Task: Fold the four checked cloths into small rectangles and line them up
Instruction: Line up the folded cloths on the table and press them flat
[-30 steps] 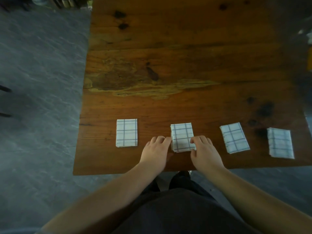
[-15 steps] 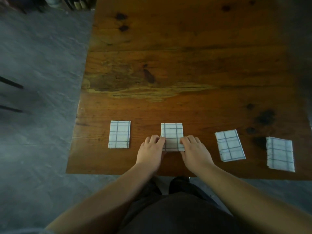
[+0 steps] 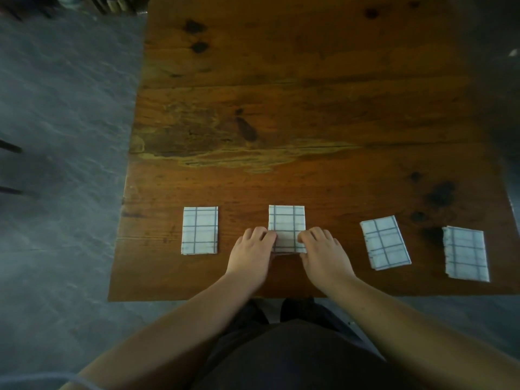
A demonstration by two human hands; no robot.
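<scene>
Four white checked cloths, each folded into a small rectangle, lie in a row near the front edge of the wooden table [image 3: 309, 108]. The leftmost cloth [image 3: 200, 230] lies square to the edge. The second cloth [image 3: 287, 220] is straight too, with my left hand [image 3: 251, 253] gripping its left side and my right hand [image 3: 323, 254] gripping its right side. The third cloth [image 3: 385, 242] is turned slightly, and the fourth cloth [image 3: 465, 253] sits furthest right, a little nearer the edge.
Grey stone floor [image 3: 56, 136] lies left of the table and below its front edge. Dark knots mark the wood near the right-hand cloths. Dim objects stand at the top left corner.
The second cloth was tilted a second ago; both hands have turned it straight, in line with the leftmost cloth. The other three cloths lie as before.
</scene>
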